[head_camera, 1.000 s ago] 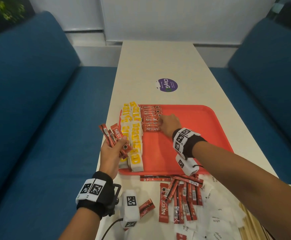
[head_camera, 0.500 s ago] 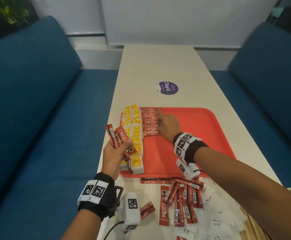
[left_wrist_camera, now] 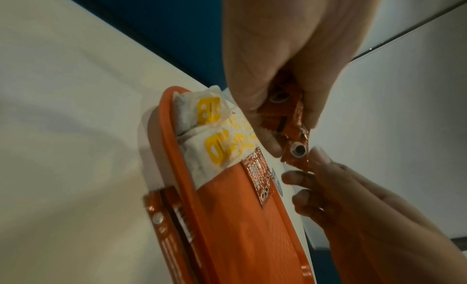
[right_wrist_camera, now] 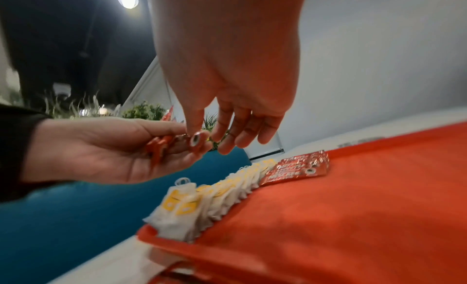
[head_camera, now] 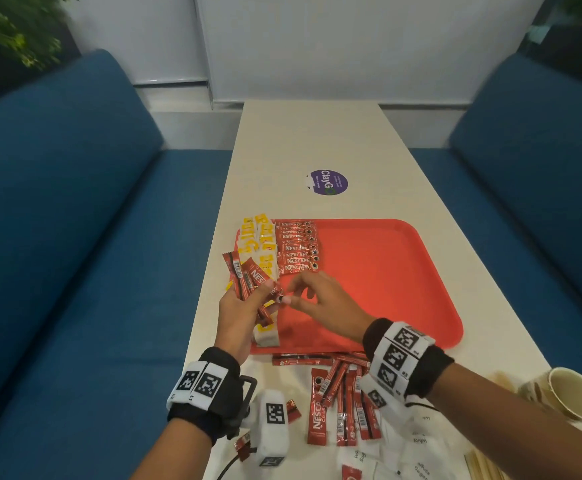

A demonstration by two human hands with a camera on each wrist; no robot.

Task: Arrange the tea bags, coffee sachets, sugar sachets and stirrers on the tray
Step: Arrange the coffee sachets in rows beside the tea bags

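A red tray [head_camera: 386,289] lies on the table. Yellow-and-white tea bags [head_camera: 262,244] line its left edge, and a row of red coffee sachets [head_camera: 298,247] lies beside them. Over the tray's left edge my left hand [head_camera: 258,299] grips a fanned bunch of coffee sachets [head_camera: 243,278]. My right hand [head_camera: 293,296] meets it, thumb and forefinger pinching the near end of one sachet [left_wrist_camera: 298,150] in the bunch [right_wrist_camera: 161,144]. More coffee sachets [head_camera: 338,403] lie loose in front of the tray. White sugar sachets [head_camera: 414,445] and wooden stirrers [head_camera: 483,465] sit at the near right.
A paper cup [head_camera: 577,393] lies on its side at the table's right edge. A purple round sticker [head_camera: 327,182] marks the table beyond the tray. Blue sofas [head_camera: 57,237] flank the narrow table on both sides.
My right hand has left the sachet row on the tray and come back to the bunch in my left hand. The left hand has shifted slightly right, over the tray's edge.
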